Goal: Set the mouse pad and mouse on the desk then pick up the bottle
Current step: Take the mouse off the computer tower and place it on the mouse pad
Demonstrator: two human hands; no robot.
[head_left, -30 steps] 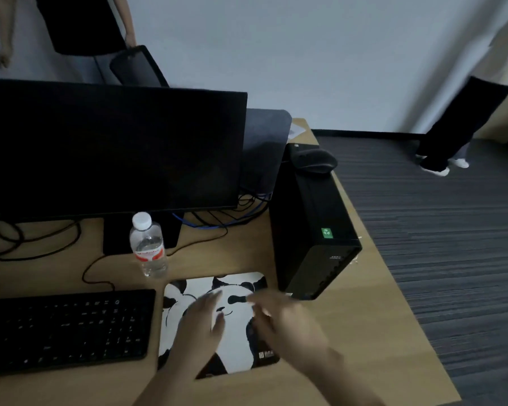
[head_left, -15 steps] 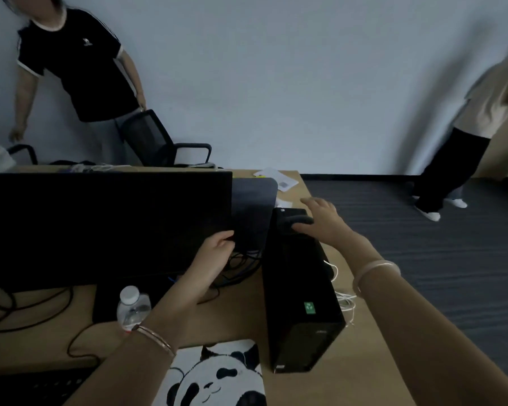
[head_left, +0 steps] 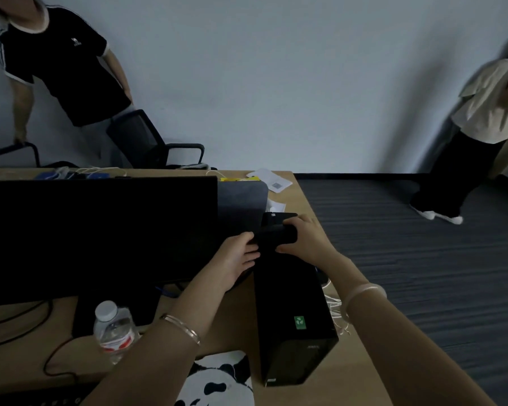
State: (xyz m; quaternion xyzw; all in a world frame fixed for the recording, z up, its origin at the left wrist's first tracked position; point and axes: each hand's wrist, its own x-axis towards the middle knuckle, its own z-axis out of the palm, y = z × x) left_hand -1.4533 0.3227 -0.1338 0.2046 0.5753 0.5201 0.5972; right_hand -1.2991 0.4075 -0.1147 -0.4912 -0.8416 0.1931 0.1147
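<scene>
The black mouse (head_left: 276,233) sits on top of the black computer tower (head_left: 291,306), near its far end. My right hand (head_left: 307,240) is closed around the mouse from the right. My left hand (head_left: 238,254) touches the mouse's left side, fingers curled against the tower's top edge. The panda-print mouse pad (head_left: 217,382) lies flat on the desk at the bottom, partly hidden by my left forearm. A clear water bottle (head_left: 115,329) with a white cap and red label stands upright left of my left forearm.
A dark monitor (head_left: 100,235) fills the left; cables trail under it. Papers (head_left: 272,183) lie at the desk's far right corner. An office chair (head_left: 147,145) and a person stand behind the desk; another person stands at the right on the carpet.
The view lifted from the pad. Both hands left the mouse pad and reached forward to the tower's top; the right hand closed on the mouse and the left joined it.
</scene>
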